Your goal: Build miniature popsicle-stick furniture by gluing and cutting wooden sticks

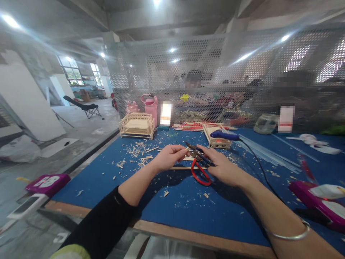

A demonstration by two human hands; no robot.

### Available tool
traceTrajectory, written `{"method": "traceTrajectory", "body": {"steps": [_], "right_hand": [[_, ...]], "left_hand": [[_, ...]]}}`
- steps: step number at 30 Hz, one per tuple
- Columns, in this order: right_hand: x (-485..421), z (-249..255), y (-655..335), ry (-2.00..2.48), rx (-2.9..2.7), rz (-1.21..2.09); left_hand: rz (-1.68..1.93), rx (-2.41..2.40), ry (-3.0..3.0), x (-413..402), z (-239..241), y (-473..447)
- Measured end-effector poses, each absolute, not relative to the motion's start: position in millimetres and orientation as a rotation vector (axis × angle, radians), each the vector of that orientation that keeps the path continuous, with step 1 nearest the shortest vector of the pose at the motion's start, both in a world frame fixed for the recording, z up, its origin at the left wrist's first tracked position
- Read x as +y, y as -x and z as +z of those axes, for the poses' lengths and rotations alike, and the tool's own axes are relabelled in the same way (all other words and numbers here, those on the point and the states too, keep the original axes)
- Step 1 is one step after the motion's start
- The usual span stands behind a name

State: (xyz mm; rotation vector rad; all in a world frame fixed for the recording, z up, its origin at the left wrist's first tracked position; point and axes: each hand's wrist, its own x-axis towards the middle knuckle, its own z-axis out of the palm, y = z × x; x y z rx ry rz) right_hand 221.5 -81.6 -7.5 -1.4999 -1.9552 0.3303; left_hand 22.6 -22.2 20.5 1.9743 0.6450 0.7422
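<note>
A thin stick (188, 148) is pinched in the closed fingers of the left hand (168, 156) over the surface (188, 212) middle, its end laid in red-handled snips (201, 171) gripped by the right hand (225, 169); the cut is judged pending, with offcuts (137, 149) already strewn toward the far-left corner.

Bright overhead glare, warped edges
</note>
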Motion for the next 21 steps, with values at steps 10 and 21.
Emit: {"method": "traceTrajectory", "body": {"steps": [10,21], "right_hand": [[-84.5,-3.6,-221.2,1.462,-2.043,0.174],[-85.3,-1.1,-217.9,1.497,-1.978,0.186]], "left_hand": [[0.732,0.618,-2.073,-20.1,20.8,-21.4],[0.728,0.607,-2.026,-22.8,21.8,-22.2]]}}
